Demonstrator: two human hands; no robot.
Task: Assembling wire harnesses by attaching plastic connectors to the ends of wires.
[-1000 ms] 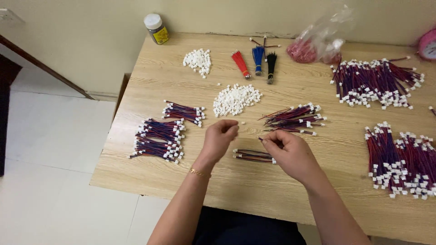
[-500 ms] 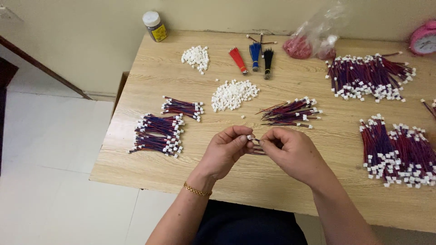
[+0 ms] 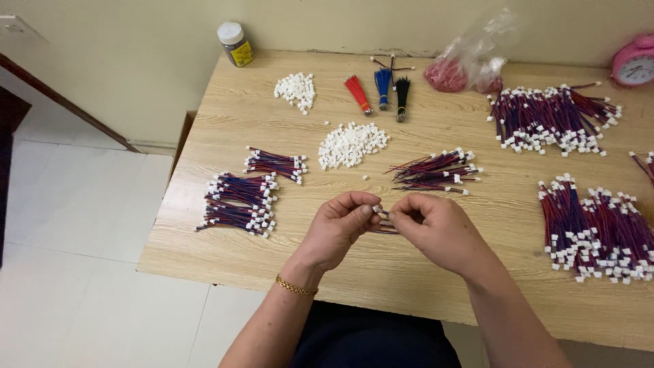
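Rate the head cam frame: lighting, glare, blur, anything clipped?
Head view: soft, even light, with only faint shadows under the left hand and right hand; no strong glare on the wooden table; wire bundles look sharp, though the small piece pinched between the fingertips is too small to resolve; the pink clock is cut by the right edge.

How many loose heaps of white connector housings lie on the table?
2: a small heap at the back beside the jar, and a larger heap mid-table, beyond the left hand and right hand.
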